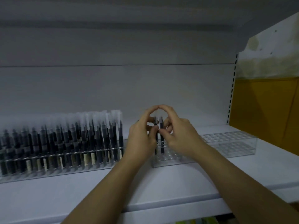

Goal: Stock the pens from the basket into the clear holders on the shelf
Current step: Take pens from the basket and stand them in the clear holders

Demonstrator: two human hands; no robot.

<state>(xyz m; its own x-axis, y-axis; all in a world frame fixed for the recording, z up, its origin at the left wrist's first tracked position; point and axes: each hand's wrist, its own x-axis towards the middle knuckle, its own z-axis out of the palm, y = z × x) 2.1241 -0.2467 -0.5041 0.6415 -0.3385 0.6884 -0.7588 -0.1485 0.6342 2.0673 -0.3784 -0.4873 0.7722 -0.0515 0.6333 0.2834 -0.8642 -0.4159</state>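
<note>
Two dark pens with frosted caps stand upright side by side in the middle clear holder (171,160). My left hand (142,139) pinches the left pen (155,138) and my right hand (179,136) pinches the right pen (161,139). Both forefingers arch over the cap tops and meet above them. The lower ends of the pens sit in holes of the holder. A long clear holder (32,175) on the left is packed with several of the same pens (64,139). The basket is out of view.
A third clear holder (234,143) with bare holes sits to the right on the white shelf (145,188). The shelf's back panel rises behind, and an upper shelf hangs overhead. A yellow wall panel (265,113) lies beyond the right upright.
</note>
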